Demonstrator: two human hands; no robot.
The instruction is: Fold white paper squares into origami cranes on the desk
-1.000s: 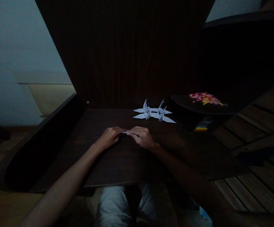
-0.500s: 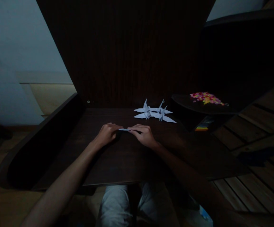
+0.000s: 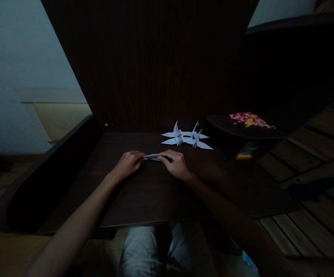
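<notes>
A small folded piece of white paper is held just above or on the dark wooden desk; I cannot tell whether it touches the surface. The fingers of my left hand are closed on its left end. At its right end, the thumb and fingers of my right hand pinch it. The fingertips hide part of both ends. Just beyond my right hand stand several white origami cranes, grouped close together with pointed wings and necks raised.
On a small raised shelf at the right lies a heap of pink, red and yellow bits. Below it is an item with a yellow and orange edge. A low side panel borders the desk's left. A tall dark back panel rises behind.
The paper between my hands shows more of its face and looks slightly wider open. My hands stay almost in place; the whole view has shifted slightly.
</notes>
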